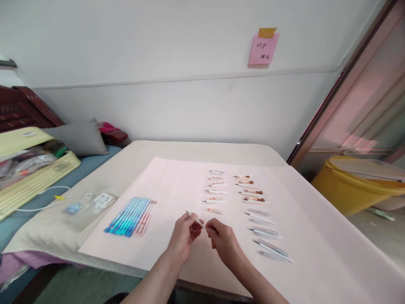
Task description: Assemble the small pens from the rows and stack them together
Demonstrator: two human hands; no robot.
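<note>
My left hand (184, 235) and my right hand (222, 240) meet over the near middle of a pale pink sheet (171, 177), and both pinch one thin white pen refill (195, 219). The refill slants from upper left to lower right between the fingers. A tight bundle of blue and pink pens (131, 216) lies to the left of my hands. Beyond and to the right, taken-apart pen parts (215, 191) lie in short rows, with brown-capped pieces (251, 192) and clear barrels (265, 236) alongside.
The sheet covers a beige table (133, 152) against a white wall. Small packets (95, 202) lie at the table's left. A yellow box (34, 173), a grey pillow (79, 137) and a white cable (47, 198) sit on the bed at left. A yellow bucket (354, 185) stands right.
</note>
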